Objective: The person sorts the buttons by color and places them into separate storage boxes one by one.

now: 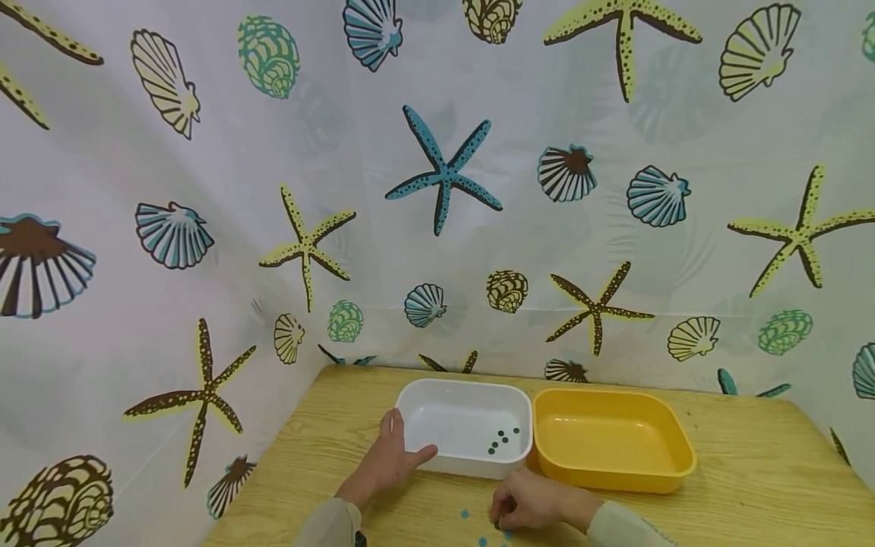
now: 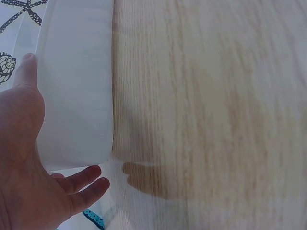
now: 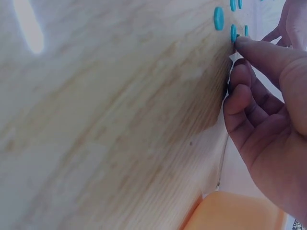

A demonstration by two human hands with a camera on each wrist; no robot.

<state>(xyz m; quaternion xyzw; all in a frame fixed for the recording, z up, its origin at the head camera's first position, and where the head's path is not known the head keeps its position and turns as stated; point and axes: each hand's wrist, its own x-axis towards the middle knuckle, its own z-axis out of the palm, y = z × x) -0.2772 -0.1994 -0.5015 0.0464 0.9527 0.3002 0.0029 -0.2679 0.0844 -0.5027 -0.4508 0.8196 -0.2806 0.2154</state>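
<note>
My left hand (image 1: 391, 460) lies at the front left corner of a white plastic tub (image 1: 465, 465). Its thumb reaches over the front rim, while the other fingers extend along the left end; in the left wrist view those fingers (image 2: 79, 179) look nearly straight. Bent low over the table in front of the tub is my right hand (image 1: 536, 500). A small dark green disc (image 1: 497, 525) shows at its thumb and fingertips, pinched there and partly hidden. Around that hand are several small blue discs (image 1: 482, 542). Inside the tub, several dark green discs (image 1: 501, 433) sit toward the right end.
A yellow plastic tub (image 1: 615, 480) stands right beside the white one. Both rest on a wood-grain table (image 1: 745, 463). A white cloth (image 1: 437, 266) printed with shells and starfish hangs behind and to the sides.
</note>
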